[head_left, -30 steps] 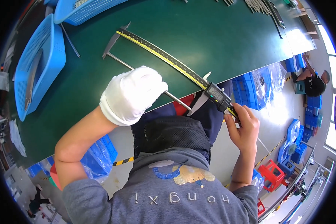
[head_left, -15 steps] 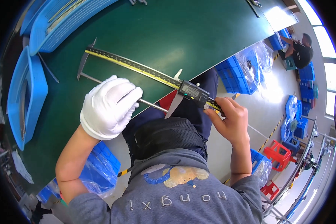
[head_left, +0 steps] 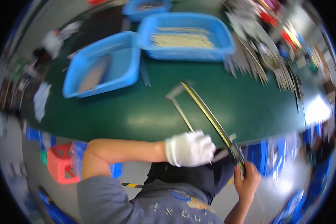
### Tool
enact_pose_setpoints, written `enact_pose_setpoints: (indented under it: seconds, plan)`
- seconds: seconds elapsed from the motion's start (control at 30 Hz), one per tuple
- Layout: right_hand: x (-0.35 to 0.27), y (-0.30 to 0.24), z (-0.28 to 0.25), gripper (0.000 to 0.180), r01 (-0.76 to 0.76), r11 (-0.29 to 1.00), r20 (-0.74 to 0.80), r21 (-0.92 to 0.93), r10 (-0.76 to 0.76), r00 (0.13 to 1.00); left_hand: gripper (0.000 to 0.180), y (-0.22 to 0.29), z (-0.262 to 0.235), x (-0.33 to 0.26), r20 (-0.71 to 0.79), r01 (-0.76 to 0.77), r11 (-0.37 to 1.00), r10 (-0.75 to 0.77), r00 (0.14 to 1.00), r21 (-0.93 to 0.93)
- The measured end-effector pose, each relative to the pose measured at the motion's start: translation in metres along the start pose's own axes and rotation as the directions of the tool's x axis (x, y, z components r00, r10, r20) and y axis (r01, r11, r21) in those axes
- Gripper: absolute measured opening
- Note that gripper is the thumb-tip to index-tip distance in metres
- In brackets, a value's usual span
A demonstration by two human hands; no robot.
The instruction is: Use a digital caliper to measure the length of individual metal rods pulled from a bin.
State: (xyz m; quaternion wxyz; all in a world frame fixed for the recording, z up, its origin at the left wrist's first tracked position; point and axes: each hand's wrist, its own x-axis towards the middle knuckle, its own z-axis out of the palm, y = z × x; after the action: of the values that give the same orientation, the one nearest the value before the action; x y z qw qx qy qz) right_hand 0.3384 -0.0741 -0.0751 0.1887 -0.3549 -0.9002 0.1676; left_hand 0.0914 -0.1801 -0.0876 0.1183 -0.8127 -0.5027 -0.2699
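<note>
My left hand (head_left: 190,149), in a white glove, is closed around a thin metal rod (head_left: 183,115). The rod's far part sticks out over the green table toward the caliper's end jaw. My bare right hand (head_left: 248,181) grips the slider end of a long digital caliper (head_left: 211,117), which slants away from me across the table edge. The rod lies alongside the caliper's beam, between its spread jaws. Motion blur hides whether the jaws touch the rod's ends. The caliper's display is not readable.
On the green table (head_left: 138,115), a blue basket (head_left: 128,71) holds a greyish long piece. Another blue basket (head_left: 224,48) contains pale yellow thin strips, with a smaller blue basket (head_left: 147,14) behind. Several metal strips (head_left: 250,61) lie at the far right. A red stool (head_left: 61,162) stands at lower left.
My view has swung left, bringing the baskets to the middle. The caliper and rod now point more directly away from me. Both hands keep their holds.
</note>
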Motion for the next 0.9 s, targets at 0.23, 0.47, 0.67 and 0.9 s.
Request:
enact_pose_setpoints:
  seconds: [0.23, 0.47, 0.67, 0.9]
  plan:
    - [0.001, -0.002, -0.007, 0.029, 0.057, 0.998, 0.092, -0.017, -0.055, 0.994, 0.023, -0.051, -0.032, 0.081, -0.349, -0.038, 0.909, 0.198, 0.916, 0.416]
    - [0.006, 0.003, -0.013, 0.030, -0.047, 0.998, 0.135, -0.047, 0.053, 0.990, 0.016, -0.245, 0.013, 0.121, -0.311, 0.607, 0.757, -0.532, 0.787, 0.241]
    - [0.004, 0.012, -0.010, 0.030, 0.014, 0.996, 0.086, -0.086, -0.006, 0.996, 0.038, -0.264, 0.000, 0.119, 0.146, 0.890, 0.411, -0.910, 0.388, 0.198]
    - [0.012, -0.003, -0.009, 0.031, 0.019, 1.000, 0.099, -0.024, -0.017, 0.995, 0.037, -0.234, -0.159, 0.028, 0.056, 0.829, 0.251, -0.964, 0.258, 0.499]
